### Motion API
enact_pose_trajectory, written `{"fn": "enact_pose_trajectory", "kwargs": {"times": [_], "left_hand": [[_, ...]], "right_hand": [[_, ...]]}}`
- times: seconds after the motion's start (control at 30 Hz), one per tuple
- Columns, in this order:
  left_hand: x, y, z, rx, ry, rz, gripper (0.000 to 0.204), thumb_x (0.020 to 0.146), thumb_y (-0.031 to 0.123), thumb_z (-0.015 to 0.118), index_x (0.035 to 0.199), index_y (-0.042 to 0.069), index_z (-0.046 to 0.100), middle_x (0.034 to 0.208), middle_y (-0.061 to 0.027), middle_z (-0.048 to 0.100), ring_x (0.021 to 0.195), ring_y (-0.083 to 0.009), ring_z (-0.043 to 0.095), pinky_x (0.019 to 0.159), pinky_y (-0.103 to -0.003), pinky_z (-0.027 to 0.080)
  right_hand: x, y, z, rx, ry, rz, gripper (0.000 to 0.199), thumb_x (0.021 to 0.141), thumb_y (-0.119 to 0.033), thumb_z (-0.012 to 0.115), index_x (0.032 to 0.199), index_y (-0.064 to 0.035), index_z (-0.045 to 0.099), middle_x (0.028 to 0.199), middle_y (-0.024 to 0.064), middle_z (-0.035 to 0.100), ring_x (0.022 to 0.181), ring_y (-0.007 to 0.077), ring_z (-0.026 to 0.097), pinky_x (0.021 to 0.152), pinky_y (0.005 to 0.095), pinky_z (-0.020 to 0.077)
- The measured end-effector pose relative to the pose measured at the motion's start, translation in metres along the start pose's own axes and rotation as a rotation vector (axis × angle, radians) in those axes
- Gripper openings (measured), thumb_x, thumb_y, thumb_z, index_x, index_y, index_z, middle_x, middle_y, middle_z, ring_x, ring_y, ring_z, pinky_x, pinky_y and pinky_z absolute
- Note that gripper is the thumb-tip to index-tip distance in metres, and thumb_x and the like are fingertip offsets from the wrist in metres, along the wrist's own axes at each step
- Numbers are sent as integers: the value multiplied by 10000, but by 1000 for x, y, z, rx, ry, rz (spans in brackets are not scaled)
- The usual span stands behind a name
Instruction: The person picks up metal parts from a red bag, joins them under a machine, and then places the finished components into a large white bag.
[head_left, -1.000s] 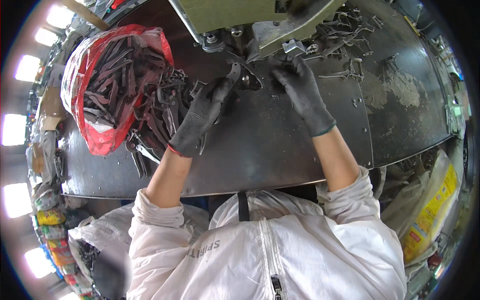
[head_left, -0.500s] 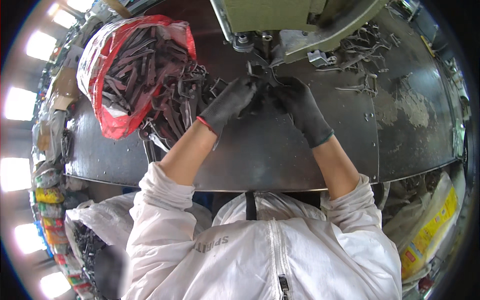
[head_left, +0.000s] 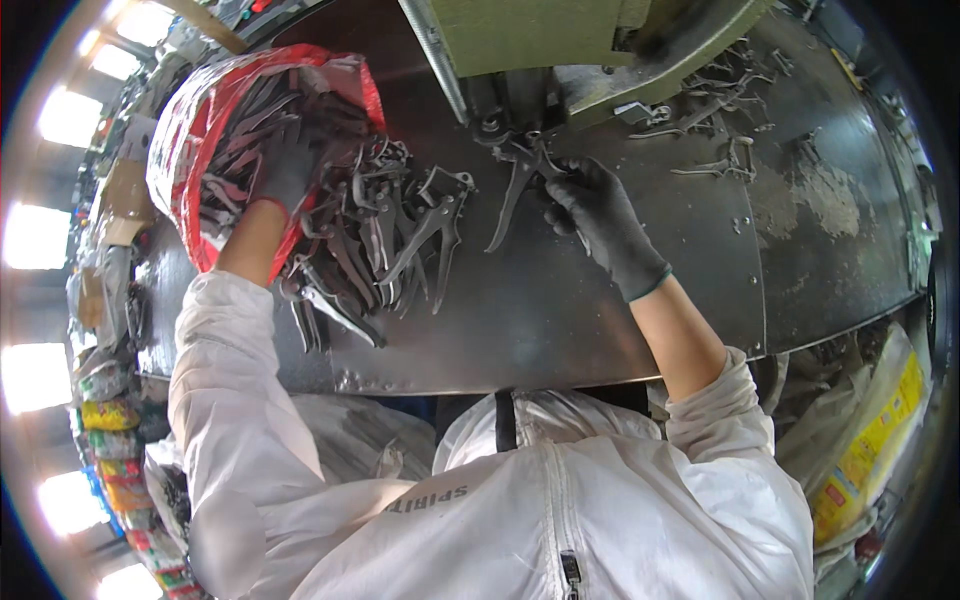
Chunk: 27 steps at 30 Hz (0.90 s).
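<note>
My left hand, in a dark glove, reaches into a red-and-white plastic bag filled with dark metal handle-shaped parts. The glove blends with the parts, so its fingers do not show clearly. My right hand, gloved too, is closed on a plier-like metal tool with a long curved dark handle. The tool's head is under the green press machine. Between the bag and the tool lies a pile of similar plier-like tools on the dark metal table.
Several grey metal frames lie at the back right of the table. Flaked pale patches mark the tabletop there. Below the table's right edge stands a white sack with yellow print. A wooden bar juts in at the upper left.
My left hand has left the tool at the press and moved left into the bag. My right hand has stayed by the press, holding the tool.
</note>
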<state>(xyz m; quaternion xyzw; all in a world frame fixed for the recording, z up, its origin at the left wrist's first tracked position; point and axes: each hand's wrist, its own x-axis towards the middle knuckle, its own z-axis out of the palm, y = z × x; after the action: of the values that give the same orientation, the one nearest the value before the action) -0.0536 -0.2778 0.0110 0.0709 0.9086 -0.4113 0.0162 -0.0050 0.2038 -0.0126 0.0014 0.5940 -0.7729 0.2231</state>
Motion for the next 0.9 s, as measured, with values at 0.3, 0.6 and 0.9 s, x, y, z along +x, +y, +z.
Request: {"fn": "enact_pose_trajectory", "kwargs": {"times": [0.3,0.6,0.9], "left_hand": [[14,-48,93,-4,190,134,514,933,195,591,1446,184,590,1496,-102,542,1497,-326,394,1242,-474,306],[6,-36,-9,-583,244,93,348,915,211,687,1220,50,638,1279,-197,647,1269,-395,594,1009,-453,519],[4,-1,-55,-830,479,-55,339,982,240,669,1241,31,608,1194,-247,691,1088,-436,665,926,-510,523]], "right_hand": [[-24,-27,17,-48,-47,44,175,1037,-95,614,1159,21,565,916,72,642,645,111,625,550,249,511],[-28,-36,15,-114,38,70,196,1058,-131,620,1159,29,572,922,73,648,647,92,617,542,237,514],[-25,-42,-4,-98,-72,4,260,1051,-101,594,1270,38,597,970,73,706,660,77,610,549,227,497]]}}
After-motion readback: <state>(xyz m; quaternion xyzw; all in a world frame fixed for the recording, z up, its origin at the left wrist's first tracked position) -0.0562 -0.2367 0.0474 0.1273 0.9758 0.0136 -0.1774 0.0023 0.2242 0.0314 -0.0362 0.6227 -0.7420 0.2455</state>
